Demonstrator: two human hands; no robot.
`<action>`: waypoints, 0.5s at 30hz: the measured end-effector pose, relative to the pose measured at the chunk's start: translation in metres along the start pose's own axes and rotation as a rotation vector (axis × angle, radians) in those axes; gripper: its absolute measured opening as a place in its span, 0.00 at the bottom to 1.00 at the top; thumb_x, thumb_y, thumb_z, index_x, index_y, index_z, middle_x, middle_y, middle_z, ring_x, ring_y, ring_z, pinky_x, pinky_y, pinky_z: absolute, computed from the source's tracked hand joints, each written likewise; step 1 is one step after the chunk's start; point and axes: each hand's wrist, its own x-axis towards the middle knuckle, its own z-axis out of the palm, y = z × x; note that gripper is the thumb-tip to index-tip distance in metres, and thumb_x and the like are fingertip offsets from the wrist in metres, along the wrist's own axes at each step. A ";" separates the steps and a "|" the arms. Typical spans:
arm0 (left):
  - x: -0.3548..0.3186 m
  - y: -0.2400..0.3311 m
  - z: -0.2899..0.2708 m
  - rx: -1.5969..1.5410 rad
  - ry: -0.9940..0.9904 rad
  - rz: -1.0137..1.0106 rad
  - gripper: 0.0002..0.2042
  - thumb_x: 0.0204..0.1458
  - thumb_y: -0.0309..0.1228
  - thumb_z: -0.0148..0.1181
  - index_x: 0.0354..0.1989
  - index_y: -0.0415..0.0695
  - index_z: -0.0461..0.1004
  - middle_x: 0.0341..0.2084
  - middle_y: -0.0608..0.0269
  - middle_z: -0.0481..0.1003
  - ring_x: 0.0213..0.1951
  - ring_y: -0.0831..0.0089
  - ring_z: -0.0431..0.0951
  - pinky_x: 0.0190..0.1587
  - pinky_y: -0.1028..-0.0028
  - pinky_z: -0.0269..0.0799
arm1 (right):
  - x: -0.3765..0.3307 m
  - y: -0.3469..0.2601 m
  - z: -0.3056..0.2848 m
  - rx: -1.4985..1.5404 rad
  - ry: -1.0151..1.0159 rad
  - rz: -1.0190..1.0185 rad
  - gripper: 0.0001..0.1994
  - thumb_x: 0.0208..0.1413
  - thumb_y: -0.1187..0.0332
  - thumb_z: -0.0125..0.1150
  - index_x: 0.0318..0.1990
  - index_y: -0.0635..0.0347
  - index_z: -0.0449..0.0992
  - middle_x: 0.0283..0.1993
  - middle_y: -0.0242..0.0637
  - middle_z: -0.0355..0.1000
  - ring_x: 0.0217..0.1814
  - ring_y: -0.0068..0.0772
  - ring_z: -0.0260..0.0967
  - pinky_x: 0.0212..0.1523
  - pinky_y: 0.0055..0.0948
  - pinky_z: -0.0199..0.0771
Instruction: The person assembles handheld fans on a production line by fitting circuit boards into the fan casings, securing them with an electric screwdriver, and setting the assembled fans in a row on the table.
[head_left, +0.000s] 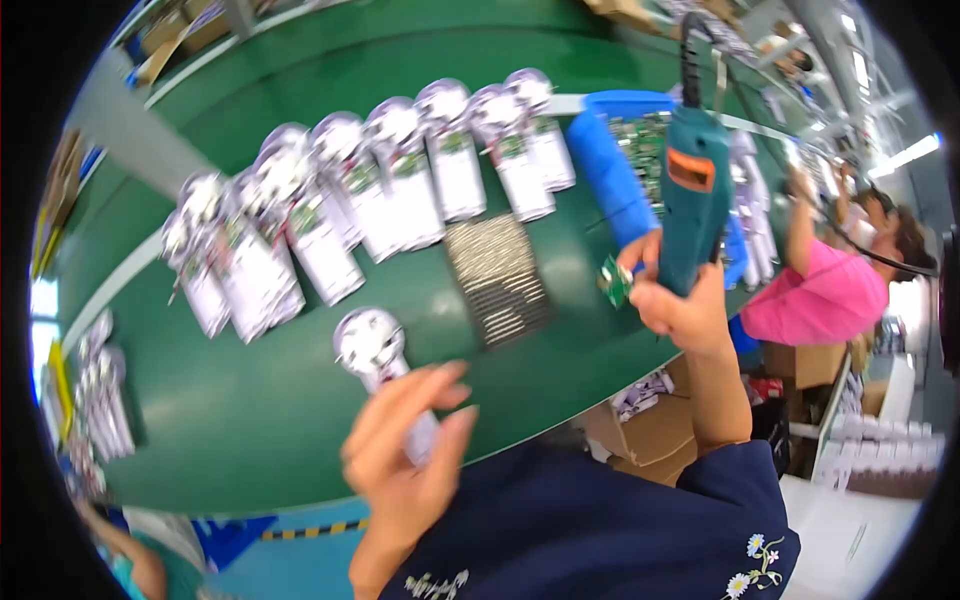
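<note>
My right hand point(690, 300) is closed around a teal electric screwdriver point(692, 190) with an orange patch and a cable at its top. Its fingertips also pinch a small green circuit board point(614, 282) beside the tool. My left hand point(410, 440) is open, its fingers apart, over a white plastic housing point(370, 342) with a round head. That hand hides much of the housing's narrow handle, and whether it touches it I cannot tell. Ahead stands a rectangular block point(497, 280) with rows of small metallic pieces, blurred.
Several white housings with round heads and green boards point(400, 175) lie in a curved row across the green table point(240, 420). A blue bin point(612, 180) of circuit boards stands at the right. Cardboard boxes point(650, 430) sit below the edge. A person in pink point(825, 295) works at right.
</note>
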 end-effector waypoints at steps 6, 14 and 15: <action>-0.002 -0.022 0.035 -0.272 -0.007 -0.076 0.17 0.50 0.14 0.63 0.50 0.29 0.74 0.41 0.47 0.80 0.43 0.66 0.82 0.47 0.73 0.78 | -0.027 0.029 0.068 -0.085 -0.243 -0.140 0.19 0.44 0.80 0.73 0.43 0.64 0.70 0.42 0.39 0.76 0.28 0.11 0.65 0.27 0.16 0.64; -0.025 -0.022 0.011 -0.425 0.076 -0.365 0.14 0.49 0.14 0.65 0.45 0.29 0.72 0.36 0.51 0.81 0.40 0.70 0.83 0.43 0.76 0.79 | -0.042 0.065 0.087 0.179 -0.319 0.118 0.22 0.48 0.78 0.71 0.51 0.68 0.70 0.47 0.44 0.77 0.24 0.12 0.65 0.23 0.16 0.64; -0.026 -0.023 0.008 -0.428 0.077 -0.370 0.14 0.49 0.14 0.65 0.45 0.29 0.72 0.36 0.51 0.81 0.40 0.70 0.83 0.43 0.76 0.79 | -0.043 0.064 0.089 0.177 -0.319 0.124 0.22 0.48 0.78 0.71 0.51 0.68 0.70 0.47 0.44 0.77 0.24 0.12 0.65 0.23 0.16 0.64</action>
